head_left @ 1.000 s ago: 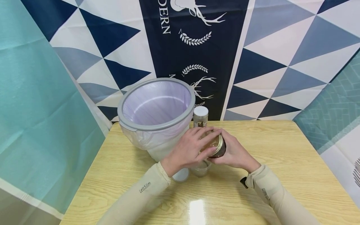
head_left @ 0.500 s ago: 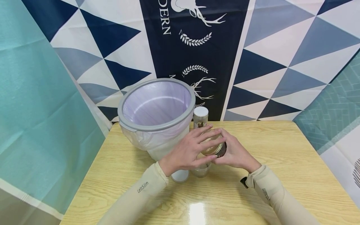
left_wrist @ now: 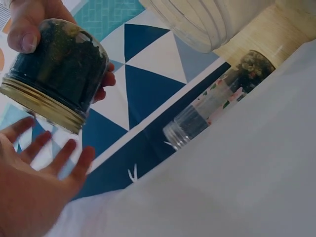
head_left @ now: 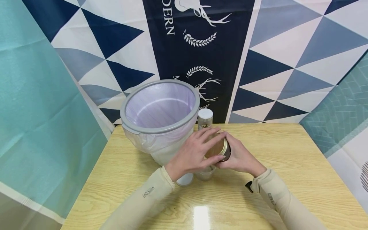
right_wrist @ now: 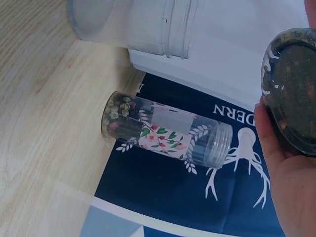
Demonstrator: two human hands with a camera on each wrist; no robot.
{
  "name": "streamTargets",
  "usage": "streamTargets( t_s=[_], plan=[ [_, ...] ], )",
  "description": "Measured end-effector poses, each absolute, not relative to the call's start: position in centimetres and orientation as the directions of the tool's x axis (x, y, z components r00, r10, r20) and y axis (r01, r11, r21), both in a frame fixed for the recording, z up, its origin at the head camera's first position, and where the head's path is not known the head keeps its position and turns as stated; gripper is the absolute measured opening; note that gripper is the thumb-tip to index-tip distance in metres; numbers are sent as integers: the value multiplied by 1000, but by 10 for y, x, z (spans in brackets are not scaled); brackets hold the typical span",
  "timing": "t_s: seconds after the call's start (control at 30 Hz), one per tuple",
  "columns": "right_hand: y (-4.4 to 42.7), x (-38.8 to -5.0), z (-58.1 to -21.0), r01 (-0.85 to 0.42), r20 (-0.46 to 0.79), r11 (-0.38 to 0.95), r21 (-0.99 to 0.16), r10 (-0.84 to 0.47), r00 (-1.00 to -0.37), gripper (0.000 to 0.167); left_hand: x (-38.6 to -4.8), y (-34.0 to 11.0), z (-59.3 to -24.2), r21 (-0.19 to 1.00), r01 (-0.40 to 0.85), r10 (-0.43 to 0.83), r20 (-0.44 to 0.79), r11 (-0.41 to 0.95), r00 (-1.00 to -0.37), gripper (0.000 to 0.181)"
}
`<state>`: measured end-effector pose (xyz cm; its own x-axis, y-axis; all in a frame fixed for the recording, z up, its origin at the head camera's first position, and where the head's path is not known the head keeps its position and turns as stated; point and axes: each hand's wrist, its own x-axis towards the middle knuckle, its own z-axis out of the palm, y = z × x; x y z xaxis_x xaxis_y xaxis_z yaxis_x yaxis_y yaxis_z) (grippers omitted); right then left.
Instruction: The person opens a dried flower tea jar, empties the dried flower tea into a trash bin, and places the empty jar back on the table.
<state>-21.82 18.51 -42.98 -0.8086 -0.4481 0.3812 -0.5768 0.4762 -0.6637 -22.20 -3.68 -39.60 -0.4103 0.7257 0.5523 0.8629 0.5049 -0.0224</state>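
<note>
My right hand [head_left: 240, 153] grips a glass jar [left_wrist: 64, 64] with dark contents and a gold lid [left_wrist: 44, 106], tilted so the lid points left. Its dark base [right_wrist: 296, 94] faces the right wrist view. My left hand [head_left: 192, 153] lies over the lid in the head view. In the left wrist view, the fingers of that left hand [left_wrist: 34, 182] are spread and fairly straight, just off the lid's rim. The left thumb is hidden there.
A bin [head_left: 135, 127] lined with a pale purple bag stands at the left. Behind the hands is a floral-labelled clear bottle [right_wrist: 163, 133]. A clear wide-mouthed container [head_left: 205, 175] and a white round lid [head_left: 184, 180] are on the wooden table [head_left: 258, 198].
The left fingers stretched out past the lid half a second ago, and have since drawn back over it. The jar stays in the right hand and has turned slightly.
</note>
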Motion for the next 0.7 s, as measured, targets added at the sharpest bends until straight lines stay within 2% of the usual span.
streamTargets(
  t_s=[0.27,0.47,0.7],
  plan=[
    [186,-218,-428,-601,393,483,-637,-467,-792,90,-228,-46,-395,25,950,824,491,312,-284,55],
    [184,-217,-427,-588,383,463,-663,-465,-798,89,-228,-44,-395,45,932,784,527,359,-328,53],
    [184,-216,-427,-575,373,473,-668,-456,-808,96,-223,-38,-395,7,887,727,570,461,-382,61]
  ],
)
